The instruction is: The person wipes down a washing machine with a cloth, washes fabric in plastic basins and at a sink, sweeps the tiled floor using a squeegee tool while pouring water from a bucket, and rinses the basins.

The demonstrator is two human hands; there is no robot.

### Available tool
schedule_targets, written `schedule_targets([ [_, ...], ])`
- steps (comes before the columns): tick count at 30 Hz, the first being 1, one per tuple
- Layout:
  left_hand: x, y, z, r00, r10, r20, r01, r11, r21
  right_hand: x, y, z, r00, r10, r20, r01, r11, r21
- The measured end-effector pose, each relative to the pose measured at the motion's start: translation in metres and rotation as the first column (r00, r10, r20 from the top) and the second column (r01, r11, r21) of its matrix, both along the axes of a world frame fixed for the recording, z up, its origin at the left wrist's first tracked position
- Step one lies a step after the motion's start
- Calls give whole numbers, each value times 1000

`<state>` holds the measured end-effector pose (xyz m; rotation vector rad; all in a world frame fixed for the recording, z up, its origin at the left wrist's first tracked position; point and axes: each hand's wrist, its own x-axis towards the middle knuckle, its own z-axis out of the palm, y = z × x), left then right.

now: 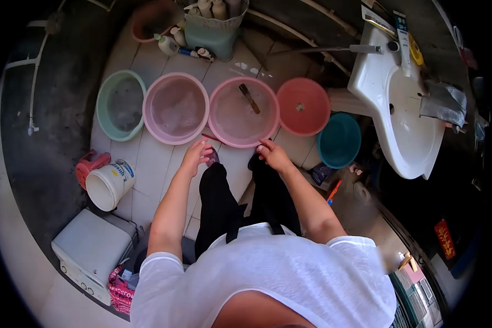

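Note:
My left hand (197,155) is held out over the floor just below the left pink basin (176,108), fingers apart and nothing in it. My right hand (270,153) is near the lower right rim of the middle pink basin (244,112), its fingers bent; whether they touch the rim I cannot tell. Cloudy water fills much of both pink basins. A brown stick-like object (249,99) lies in the middle one. To the left is a pale green basin (121,105). On the right are a red-pink basin (303,106) and a teal basin (339,140).
A white sink (415,126) stands at the right. At the left are a white bucket (105,189), a red stool-like object (92,168) and a washing machine (92,246). Bottles in a basket (212,38) stand at the back.

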<state>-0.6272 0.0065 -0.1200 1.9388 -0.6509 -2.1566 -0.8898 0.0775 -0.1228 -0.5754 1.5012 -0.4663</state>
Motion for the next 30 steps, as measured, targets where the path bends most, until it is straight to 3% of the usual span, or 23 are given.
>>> schedule_targets([
  [4,-21,26,-43,998,56,-34,-53,995,86,3,2,-33,988,-125,91,116,988,100],
  [7,-47,32,-81,996,-52,-76,56,997,51,15,7,-83,983,-129,130,104,977,187],
  [9,-59,33,-128,964,-266,8,266,964,-18,27,6,-134,976,-176,131,147,968,205],
  [10,-62,35,-160,966,-260,15,260,965,-33,32,4,-162,966,-226,122,194,953,233],
  [11,-63,38,-199,868,-480,131,497,845,-196,37,0,-192,968,-217,128,187,959,215],
  [12,-65,37,-227,713,-641,284,700,642,-312,42,-4,-220,956,-259,136,225,948,224],
  [13,-65,36,-253,716,-631,299,698,638,-326,48,-9,-247,942,-302,143,265,936,231],
  [15,-65,32,-300,333,-815,474,943,283,-177,57,-14,-313,950,-287,119,258,943,210],
  [16,-67,27,-314,336,-802,494,942,282,-183,58,-9,-373,999,-39,8,39,998,-43],
  [17,-69,20,-322,209,-822,529,978,178,-110,55,-12,-417,971,171,-166,-211,941,-263],
  [18,-70,14,-336,81,-827,556,996,78,-30,49,-25,-430,959,85,-271,-155,956,-248],
  [19,-70,10,-355,47,-823,566,999,44,-19,42,-35,-441,929,1,-371,-97,966,-240],
  [20,-70,6,-377,54,-808,586,999,39,-39,38,-44,-448,926,-210,-313,155,969,-192],
  [21,-70,5,-394,60,-799,599,998,31,-58,49,-46,-484,804,-587,-93,583,810,-67],
  [22,-68,4,-413,21,-828,560,999,-4,-44,52,-44,-497,669,-739,83,723,672,160],
  [23,-65,2,-416,22,-832,554,999,-3,-44,61,-44,-484,460,-866,197,763,499,410],
  [24,-67,-3,-412,-32,-822,568,998,-54,-22,68,-43,-462,469,-863,188,760,503,411],
  [27,-76,-22,-405,-135,-795,592,987,-158,14,88,-50,-367,542,-620,567,657,733,174],
  [29,-85,-38,-406,-99,-791,603,990,-140,-21,102,-57,-313,538,-375,755,602,798,-32],
  [30,-89,-45,-408,-78,-788,611,991,-126,-36,108,-62,-288,538,-377,754,606,794,-36],
])
